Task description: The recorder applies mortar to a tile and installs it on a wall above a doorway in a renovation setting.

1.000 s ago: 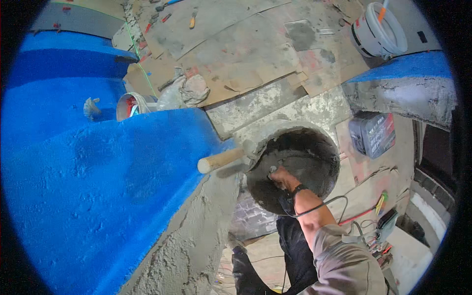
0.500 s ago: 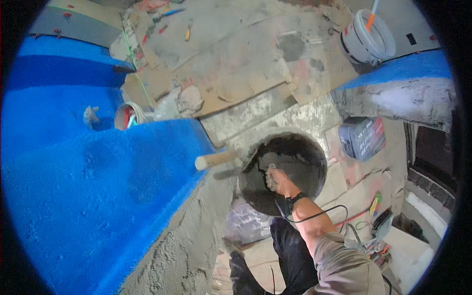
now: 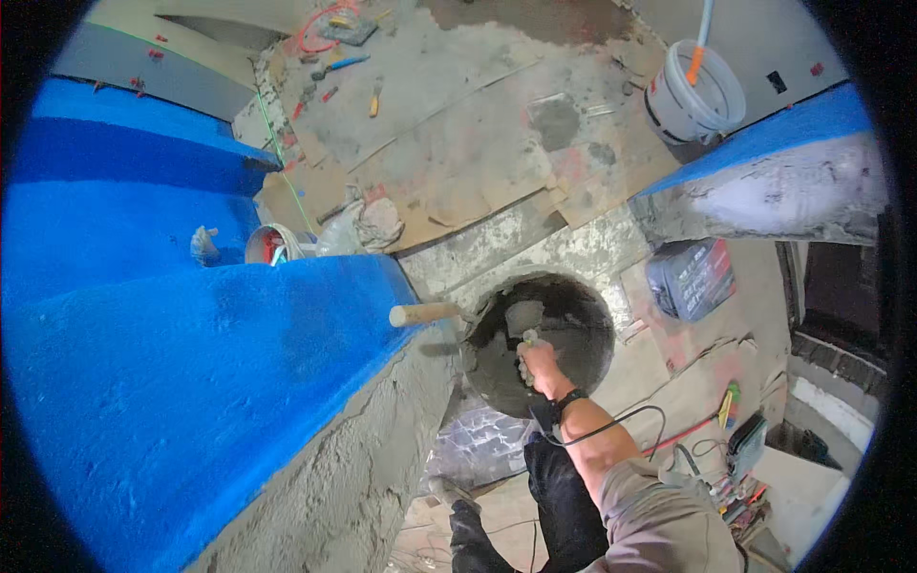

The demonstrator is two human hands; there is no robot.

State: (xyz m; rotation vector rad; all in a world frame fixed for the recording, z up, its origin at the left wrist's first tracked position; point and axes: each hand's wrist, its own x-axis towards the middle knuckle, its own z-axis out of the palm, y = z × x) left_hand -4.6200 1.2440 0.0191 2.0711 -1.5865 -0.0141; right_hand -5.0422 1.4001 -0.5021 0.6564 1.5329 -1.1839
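My right hand (image 3: 538, 363) reaches down into a round dark bucket (image 3: 609, 329) and is closed around the grip of a trowel (image 3: 524, 317). The trowel's pale grey blade points away from me over wet grey mortar (image 3: 578, 351), and its grip looks crusted. Mortar also clings to the bucket's inner wall. At the bucket's left rim a light wooden handle (image 3: 425, 313) sticks out toward the blue wall; I cannot tell what tool it belongs to. My left hand is out of the picture.
Left stands a low wall, blue on top (image 3: 239, 353) with a rough grey plastered side (image 3: 325, 468). A dark package (image 3: 690, 279) lies right of the bucket. A white bucket (image 3: 695, 94) stands far right. Cables and tools (image 3: 745, 497) lie at lower right.
The view has shifted slightly, so more of the far floor shows. My right hand still grips the trowel in the bucket, and the blade now shows more plainly above the mortar.
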